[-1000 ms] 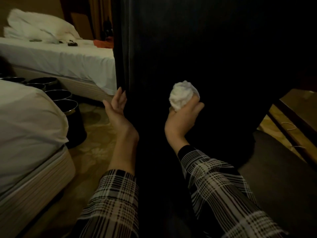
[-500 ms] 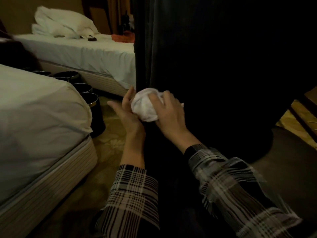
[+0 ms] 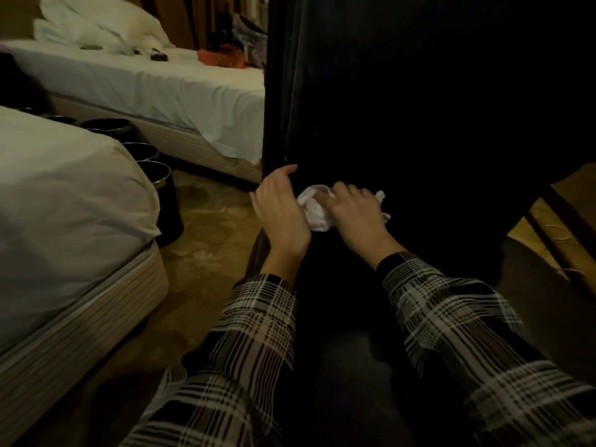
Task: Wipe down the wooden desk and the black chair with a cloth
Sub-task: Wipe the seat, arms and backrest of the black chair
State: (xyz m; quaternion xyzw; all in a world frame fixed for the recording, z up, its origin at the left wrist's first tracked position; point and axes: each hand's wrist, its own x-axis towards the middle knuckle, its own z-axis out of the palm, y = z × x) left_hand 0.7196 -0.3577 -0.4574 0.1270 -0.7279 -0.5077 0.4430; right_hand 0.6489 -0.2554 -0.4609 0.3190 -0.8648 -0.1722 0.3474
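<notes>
My right hand pressed the balled white cloth against the black chair, whose upright back rose directly beyond it; my left hand lay relaxed, touching the cloth's left.

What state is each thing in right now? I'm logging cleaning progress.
White cloth: bunched, pressed against the chair.
Right hand: gripping the cloth.
Left hand: fingers on the chair's edge.
Black chair: upright, being wiped.
Black bins: upright beside the near bed.
Far bed: sheet on, pillows heaped.
</notes>
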